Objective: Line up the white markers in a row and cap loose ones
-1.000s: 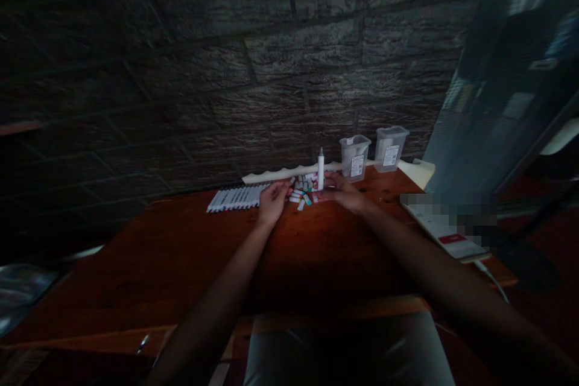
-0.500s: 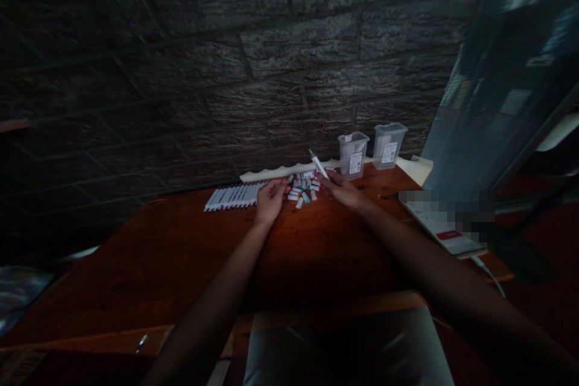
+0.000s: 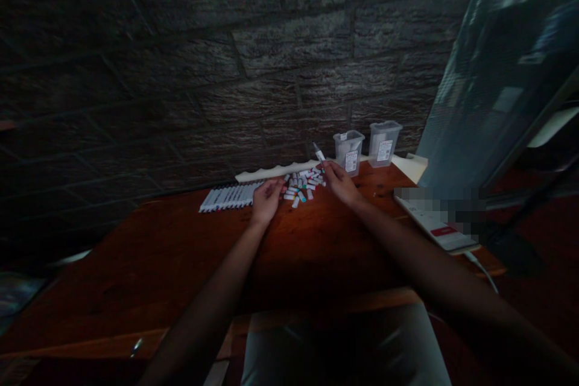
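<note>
My right hand (image 3: 339, 181) grips an uncapped white marker (image 3: 319, 152), whose pointed end tilts up and to the left above the far side of the table. Beside the row of markers, my left hand (image 3: 268, 198) has its fingers drawn together at the left edge of a heap of loose marker caps (image 3: 302, 183). Whether a cap is between those fingers is too dark and small to tell. The caps are white with coloured ends, some teal and pink. White markers (image 3: 228, 195) lie side by side left of my left hand, which hides the row's right end.
Two clear plastic containers (image 3: 348, 154) with labels stand at the back right, before a dark brick wall (image 3: 289, 60). A wavy-edged cream strip (image 3: 266, 171) runs along the table's back. At the right, a partly blurred flat white item (image 3: 447, 232) lies with a cable (image 3: 484, 271) beside it.
My right hand has lifted slightly and turned, bringing the marker a little higher and more upright. My left hand stays by the caps. The whole view has shifted slightly.
</note>
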Available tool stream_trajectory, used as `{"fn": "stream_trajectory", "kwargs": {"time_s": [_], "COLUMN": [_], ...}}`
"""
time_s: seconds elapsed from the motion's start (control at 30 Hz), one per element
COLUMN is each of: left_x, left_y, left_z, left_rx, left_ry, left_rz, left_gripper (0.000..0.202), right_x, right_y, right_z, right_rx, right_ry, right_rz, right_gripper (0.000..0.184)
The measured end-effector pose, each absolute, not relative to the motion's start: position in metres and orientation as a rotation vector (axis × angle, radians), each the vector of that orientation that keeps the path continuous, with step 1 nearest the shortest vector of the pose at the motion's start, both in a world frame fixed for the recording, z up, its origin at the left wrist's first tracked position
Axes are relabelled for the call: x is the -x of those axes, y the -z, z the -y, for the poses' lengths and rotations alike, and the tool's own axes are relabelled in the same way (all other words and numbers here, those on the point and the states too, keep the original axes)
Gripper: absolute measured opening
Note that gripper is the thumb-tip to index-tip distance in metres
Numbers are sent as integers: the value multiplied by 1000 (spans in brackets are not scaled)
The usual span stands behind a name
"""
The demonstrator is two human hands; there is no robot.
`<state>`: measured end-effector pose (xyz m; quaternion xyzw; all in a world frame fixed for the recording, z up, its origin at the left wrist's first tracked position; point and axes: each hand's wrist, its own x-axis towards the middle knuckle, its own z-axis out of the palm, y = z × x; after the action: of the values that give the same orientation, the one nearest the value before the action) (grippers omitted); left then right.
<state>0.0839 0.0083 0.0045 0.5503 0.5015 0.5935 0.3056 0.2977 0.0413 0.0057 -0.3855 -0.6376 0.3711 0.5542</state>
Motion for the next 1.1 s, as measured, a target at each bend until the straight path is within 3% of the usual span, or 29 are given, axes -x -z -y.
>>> {"fn": "stream_trajectory", "kwargs": {"time_s": [0.47, 1.1], "left_x": [-83, -83], "left_y": [-4, -4], "left_z": [-10, -10], "left_rx": [-1456, -1444], "left_ry": [-1577, -1564], "left_rz": [-1321, -1322], "left_gripper": [41, 44], "right_x": [-298, -298], "right_y": [-8, -17], "right_z": [-32, -22], "right_rx": [947, 1069], "right_ry": [-699, -553], "right_rz": [1634, 1714], "right_gripper": [41, 57]}}
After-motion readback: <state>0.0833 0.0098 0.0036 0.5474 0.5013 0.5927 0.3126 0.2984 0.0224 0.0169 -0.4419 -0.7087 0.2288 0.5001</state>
